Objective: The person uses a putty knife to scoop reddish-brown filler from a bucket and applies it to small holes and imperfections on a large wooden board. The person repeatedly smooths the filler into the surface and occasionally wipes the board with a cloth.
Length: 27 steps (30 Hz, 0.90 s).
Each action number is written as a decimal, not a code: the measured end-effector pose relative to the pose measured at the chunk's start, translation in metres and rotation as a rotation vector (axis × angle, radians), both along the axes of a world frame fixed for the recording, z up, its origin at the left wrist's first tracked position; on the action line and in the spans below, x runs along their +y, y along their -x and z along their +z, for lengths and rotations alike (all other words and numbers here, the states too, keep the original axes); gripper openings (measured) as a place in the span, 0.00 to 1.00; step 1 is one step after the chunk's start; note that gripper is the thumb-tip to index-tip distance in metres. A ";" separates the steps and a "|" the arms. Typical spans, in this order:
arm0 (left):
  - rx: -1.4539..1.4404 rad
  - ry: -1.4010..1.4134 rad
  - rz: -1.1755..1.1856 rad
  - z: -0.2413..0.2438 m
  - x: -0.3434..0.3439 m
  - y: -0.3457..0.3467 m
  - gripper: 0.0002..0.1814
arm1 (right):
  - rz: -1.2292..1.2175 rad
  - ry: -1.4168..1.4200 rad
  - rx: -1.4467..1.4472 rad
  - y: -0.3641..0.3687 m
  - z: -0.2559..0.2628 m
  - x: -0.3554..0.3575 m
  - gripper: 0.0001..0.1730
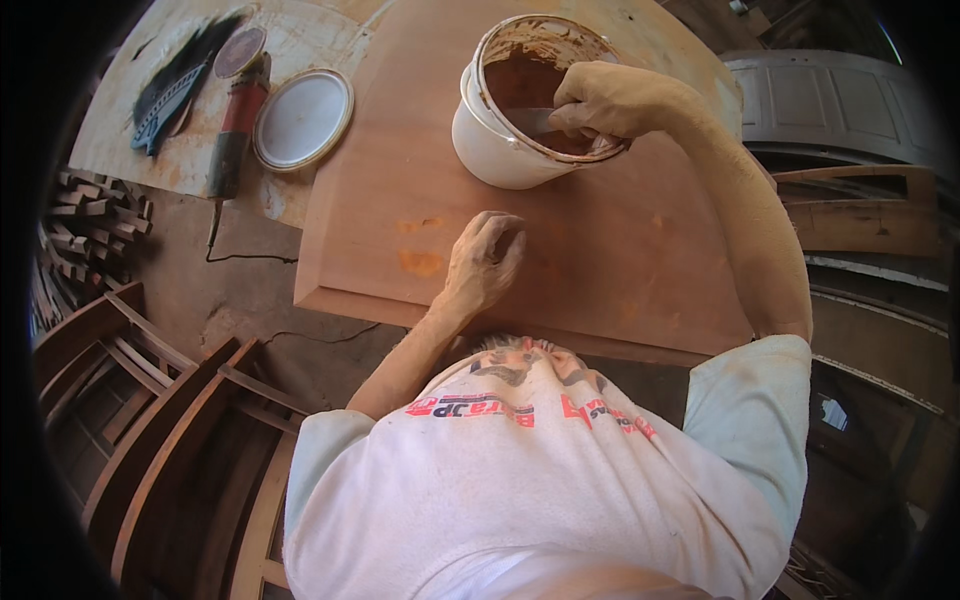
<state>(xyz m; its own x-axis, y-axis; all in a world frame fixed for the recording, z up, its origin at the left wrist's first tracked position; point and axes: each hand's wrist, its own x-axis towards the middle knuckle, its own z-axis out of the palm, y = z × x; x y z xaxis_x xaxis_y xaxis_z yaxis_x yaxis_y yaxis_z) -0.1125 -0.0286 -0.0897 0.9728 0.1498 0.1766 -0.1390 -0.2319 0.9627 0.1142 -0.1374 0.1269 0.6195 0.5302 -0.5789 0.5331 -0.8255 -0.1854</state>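
A white plastic bucket (487,154) sits on a broad reddish-brown wooden panel (375,165), its wire handle hanging against the near side. Brown paste (517,82) lies inside, and dried smears coat the inner wall and rim. Over the bucket's right rim reaches my right hand (604,97), gripping what looks like a putty knife, its pale flat blade (529,120) down by the paste. Most of the handle is hidden by my fingers. Loosely curled, my left hand (487,259) is over the panel near its front edge; I see nothing in it. Orange filler patches (420,262) mark the wood beside it.
To the left on the worktable (277,199) lie a round bucket lid (304,120), a red and black angle grinder (244,112) with a sanding disc, and a blue-backed dark brush (172,90). Wooden frames (172,420) stand lower left; a panelled door (825,97) leans right.
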 end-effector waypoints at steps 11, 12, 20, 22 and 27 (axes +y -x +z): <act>-0.064 -0.062 0.003 -0.009 -0.001 0.001 0.08 | -0.280 -0.358 0.037 0.022 0.030 -0.038 0.21; -0.046 -0.059 0.009 -0.009 0.000 0.001 0.08 | -0.280 -0.364 0.031 0.022 0.028 -0.041 0.21; 0.093 0.289 0.009 -0.018 0.010 0.000 0.10 | -0.614 -0.841 0.079 0.075 0.018 -0.088 0.16; 0.040 0.251 0.102 -0.010 0.034 -0.009 0.10 | -0.724 -0.918 0.031 0.110 0.020 -0.114 0.17; 0.051 -0.290 0.487 -0.029 0.130 -0.028 0.16 | -0.973 -0.871 0.072 0.157 -0.054 -0.187 0.20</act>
